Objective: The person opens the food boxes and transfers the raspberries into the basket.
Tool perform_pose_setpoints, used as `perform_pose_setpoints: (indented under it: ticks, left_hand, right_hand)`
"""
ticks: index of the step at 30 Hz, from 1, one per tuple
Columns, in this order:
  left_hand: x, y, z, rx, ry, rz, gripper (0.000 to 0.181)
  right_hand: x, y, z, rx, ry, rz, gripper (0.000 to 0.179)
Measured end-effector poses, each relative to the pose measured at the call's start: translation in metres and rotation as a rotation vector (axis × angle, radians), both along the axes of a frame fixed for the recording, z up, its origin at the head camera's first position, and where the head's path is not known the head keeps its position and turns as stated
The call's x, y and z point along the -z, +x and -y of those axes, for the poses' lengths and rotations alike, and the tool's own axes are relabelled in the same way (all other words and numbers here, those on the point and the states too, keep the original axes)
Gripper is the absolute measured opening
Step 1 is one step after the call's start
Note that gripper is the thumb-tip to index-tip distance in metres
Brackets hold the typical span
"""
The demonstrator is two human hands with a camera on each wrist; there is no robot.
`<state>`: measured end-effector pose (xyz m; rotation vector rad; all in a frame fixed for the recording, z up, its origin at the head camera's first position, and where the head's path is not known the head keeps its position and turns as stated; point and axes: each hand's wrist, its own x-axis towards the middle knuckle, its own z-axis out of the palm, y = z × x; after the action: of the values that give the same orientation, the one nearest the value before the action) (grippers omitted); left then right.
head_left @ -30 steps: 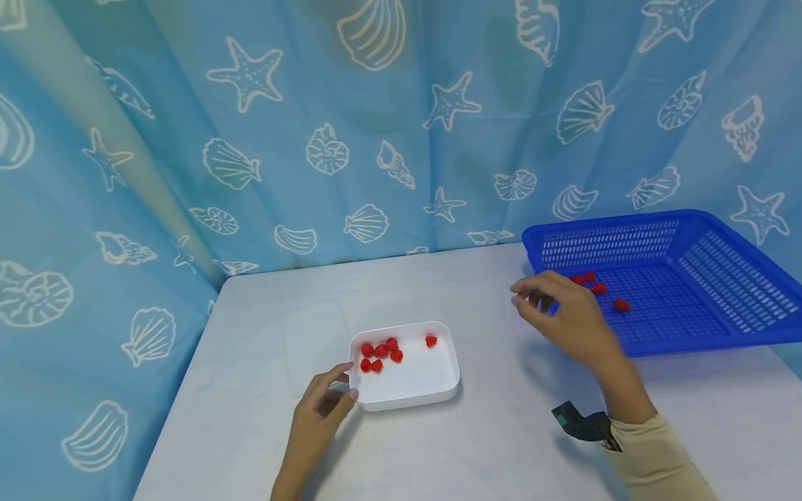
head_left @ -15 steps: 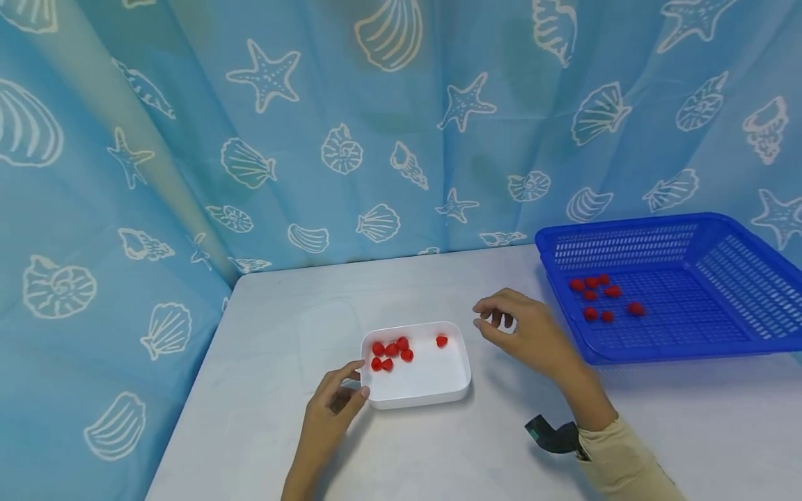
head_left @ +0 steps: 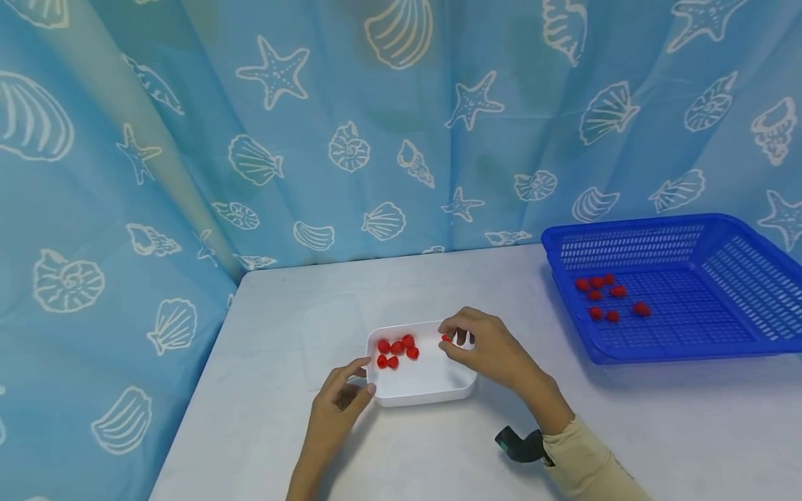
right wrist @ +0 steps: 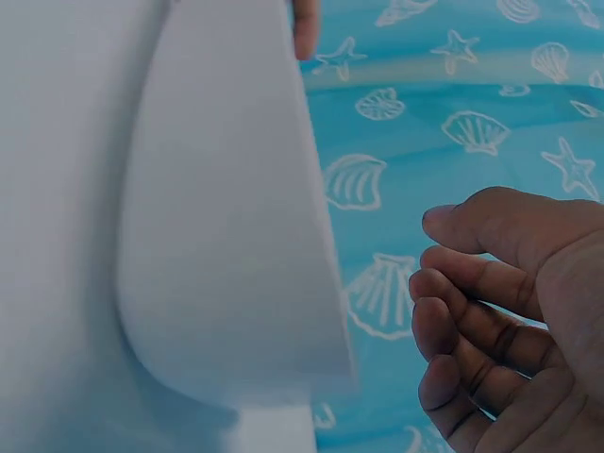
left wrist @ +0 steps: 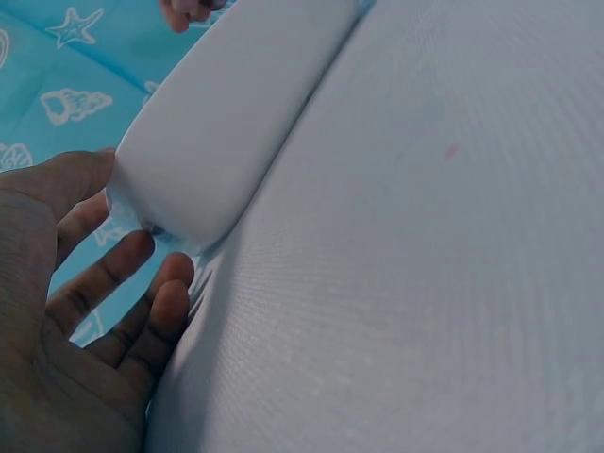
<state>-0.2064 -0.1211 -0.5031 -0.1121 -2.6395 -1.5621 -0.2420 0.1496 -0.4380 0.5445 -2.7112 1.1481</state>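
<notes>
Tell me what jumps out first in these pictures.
Small red berries: a cluster lies in the white tray at table centre, and the right hand pinches one red berry over it. The left hand holds the tray's near-left corner. More berries sit in the blue basket at right.

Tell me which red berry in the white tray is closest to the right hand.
The lone red berry at the right hand fingertips; the other six berries cluster together toward the white tray's left side.
</notes>
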Motion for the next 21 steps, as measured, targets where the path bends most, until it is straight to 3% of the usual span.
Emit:
perform_pose_setpoints:
  ticks: [9, 16, 21]
  left_hand:
    - [0.001, -0.001, 0.001, 0.001, -0.006, -0.009, 0.04]
    - [0.001, -0.002, 0.002, 0.016, -0.009, -0.004, 0.041]
    - [0.001, -0.002, 0.002, 0.017, -0.002, -0.008, 0.041]
  right_hand:
    - [0.02, -0.01, 0.022, 0.011, 0.092, 0.05, 0.02]
    - [0.025, -0.014, 0.039, 0.054, 0.208, 0.118, 0.023]
    - [0.027, -0.016, 0.053, 0.084, 0.3, 0.067, 0.021]
